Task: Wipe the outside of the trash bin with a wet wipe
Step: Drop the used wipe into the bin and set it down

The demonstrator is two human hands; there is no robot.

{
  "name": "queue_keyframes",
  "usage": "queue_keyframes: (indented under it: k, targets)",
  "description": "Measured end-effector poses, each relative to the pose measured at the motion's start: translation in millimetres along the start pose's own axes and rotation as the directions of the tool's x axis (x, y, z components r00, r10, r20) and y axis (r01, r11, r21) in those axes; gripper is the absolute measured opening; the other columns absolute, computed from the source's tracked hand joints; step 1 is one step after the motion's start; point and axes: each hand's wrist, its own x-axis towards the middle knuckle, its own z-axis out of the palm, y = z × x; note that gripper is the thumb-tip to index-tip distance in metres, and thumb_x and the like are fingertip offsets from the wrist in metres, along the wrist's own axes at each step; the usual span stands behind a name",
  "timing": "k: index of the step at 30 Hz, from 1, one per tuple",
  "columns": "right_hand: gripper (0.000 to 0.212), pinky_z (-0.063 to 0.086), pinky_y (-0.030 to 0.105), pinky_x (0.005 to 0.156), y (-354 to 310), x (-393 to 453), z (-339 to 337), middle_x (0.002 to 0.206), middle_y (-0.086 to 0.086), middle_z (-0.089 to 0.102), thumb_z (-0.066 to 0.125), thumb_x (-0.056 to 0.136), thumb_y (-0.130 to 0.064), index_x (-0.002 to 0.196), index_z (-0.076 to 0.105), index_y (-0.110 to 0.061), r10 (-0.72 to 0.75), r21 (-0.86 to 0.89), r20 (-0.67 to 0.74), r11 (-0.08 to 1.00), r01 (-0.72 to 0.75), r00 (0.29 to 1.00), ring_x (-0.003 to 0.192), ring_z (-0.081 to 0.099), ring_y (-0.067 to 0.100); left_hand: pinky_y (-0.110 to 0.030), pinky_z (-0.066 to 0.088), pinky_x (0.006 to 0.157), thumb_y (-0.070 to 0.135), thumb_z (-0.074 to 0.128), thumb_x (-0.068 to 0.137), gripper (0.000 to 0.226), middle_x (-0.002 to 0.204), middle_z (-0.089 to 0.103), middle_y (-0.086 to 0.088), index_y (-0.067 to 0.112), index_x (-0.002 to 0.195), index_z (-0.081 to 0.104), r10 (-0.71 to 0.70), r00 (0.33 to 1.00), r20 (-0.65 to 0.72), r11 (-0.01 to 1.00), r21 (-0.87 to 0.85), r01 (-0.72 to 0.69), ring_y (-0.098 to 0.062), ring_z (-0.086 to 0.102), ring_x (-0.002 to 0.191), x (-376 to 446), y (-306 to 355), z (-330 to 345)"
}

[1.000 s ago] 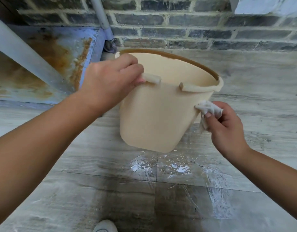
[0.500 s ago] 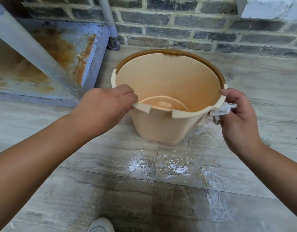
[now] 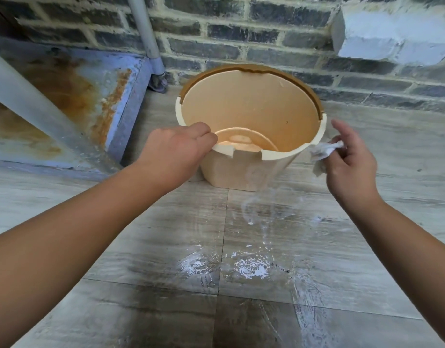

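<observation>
left hand [image 3: 175, 149] is closed on the near rim of the beige trash bin [image 3: 244, 169]. right hand [image 3: 349, 159] pinches a crumpled wet wipe [image 3: 323, 153] w/ thumb and fingers, just beside the bin's right wall (index finger sticks up). bin stands upright on wet floor tiles [image 3: 224, 259], near a brick wall [image 3: 241, 46] and a rusty metal panel [image 3: 73, 96].
</observation>
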Motion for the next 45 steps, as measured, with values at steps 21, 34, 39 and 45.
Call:
queue_keyframes:
  k: [21, 34, 39, 45]
  targets:
    - [0.024, 0.035, 0.029, 0.068, -86.2, 98.5, 83.6, 0.109, 0.011, 0.061, 0.060, 0.086, -0.017, 0.107, 0.069, -0.015, -0.074, -0.545, 0.535, 0.732, 0.410, 0.842, 0.084, 0.050, 0.022, -0.027, 0.035, 0.039, -0.004, 0.081, 0.066, 0.032, 0.075, 0.052, -0.011, 0.004, 0.094, 0.068, -0.107, 0.993, 0.044, 0.982, -0.149, 0.112, -0.029, 0.048, 0.052, 2.2, 4.4, 6.7]
    - [0.045, 0.034, 0.037, 0.106, -68.8, 70.5, 26.0, 0.138, 0.010, 0.055, 0.062, 0.089, -0.021, 0.133, 0.055, -0.013, -0.270, -0.434, 0.399, 0.786, 0.440, 0.876, 0.129, 0.045, 0.030, -0.037, 0.049, 0.059, 0.036, 0.066, 0.086, 0.031, 0.102, 0.066, -0.003, 0.015, 0.109, 0.069, -0.149, 0.988, -0.045, 0.972, -0.191, 0.138, -0.029, 0.064, 0.076, -2.5, -1.1, 7.3]
    - [0.080, 0.023, 0.042, 0.112, -36.3, 25.3, 3.3, 0.157, 0.013, 0.025, 0.062, 0.083, -0.057, 0.146, 0.033, -0.018, -0.190, -0.457, 0.281, 0.836, 0.305, 0.941, 0.144, 0.023, 0.031, -0.051, 0.043, 0.090, 0.058, 0.052, 0.085, 0.065, 0.145, 0.042, -0.009, 0.016, 0.135, 0.049, -0.379, 0.925, -0.034, 0.894, -0.271, 0.357, -0.033, 0.044, 0.122, -6.6, -4.8, 11.9]
    - [0.084, 0.033, 0.001, 0.079, -14.2, 2.2, 8.2, 0.130, -0.026, 0.046, 0.071, 0.075, -0.053, 0.143, 0.026, -0.035, -0.099, -0.199, 0.319, 0.965, 0.168, 0.943, 0.105, 0.045, -0.021, -0.048, 0.049, 0.095, 0.061, 0.052, 0.084, 0.077, 0.162, 0.015, 0.001, 0.014, 0.144, 0.041, -0.560, 0.813, 0.161, 0.638, -0.542, 0.547, -0.025, 0.036, 0.138, 0.5, 4.0, 20.1]
